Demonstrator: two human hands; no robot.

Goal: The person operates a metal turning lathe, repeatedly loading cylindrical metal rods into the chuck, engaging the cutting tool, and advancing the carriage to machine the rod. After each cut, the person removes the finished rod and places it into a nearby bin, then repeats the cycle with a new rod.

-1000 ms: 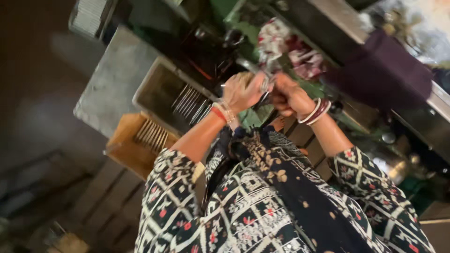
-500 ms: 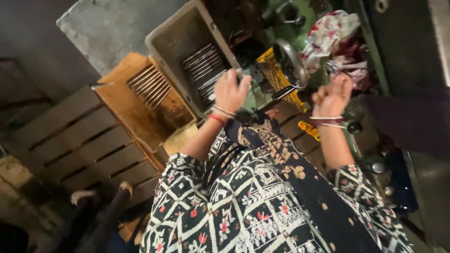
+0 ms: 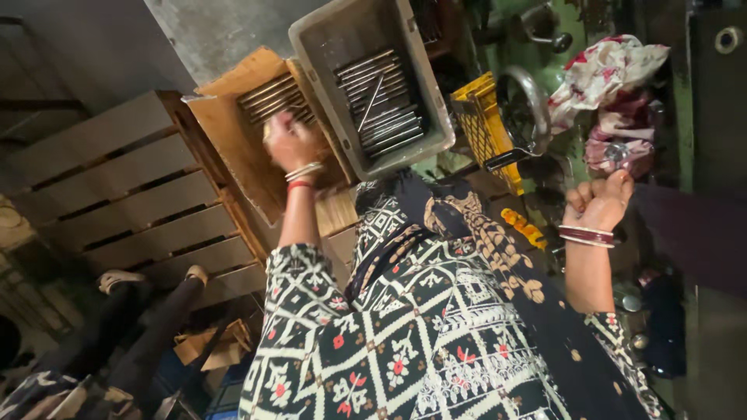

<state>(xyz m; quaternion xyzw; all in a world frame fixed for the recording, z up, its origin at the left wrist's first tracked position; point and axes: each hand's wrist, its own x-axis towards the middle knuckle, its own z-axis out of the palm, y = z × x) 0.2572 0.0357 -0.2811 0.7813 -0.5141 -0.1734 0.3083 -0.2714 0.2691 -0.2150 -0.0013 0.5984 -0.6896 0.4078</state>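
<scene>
Left hand [image 3: 292, 140] blurred over cardboard box [image 3: 233, 132] of thin metal rods [image 3: 268, 97], grip unclear. Right hand [image 3: 599, 204] clenched near green machine [image 3: 560, 47]. Grey plastic crate [image 3: 436, 101] holds more rods just right.

A workshop: crates of metal rods [image 3: 381, 97], green machine [image 3: 545, 93], wooden pallets [image 3: 132, 194].

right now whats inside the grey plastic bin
The grey plastic bin holds a layer of thin metal rods, one lying crosswise on the others. Its upper part is bare. Whatever lies beneath the rods is covered.
</scene>
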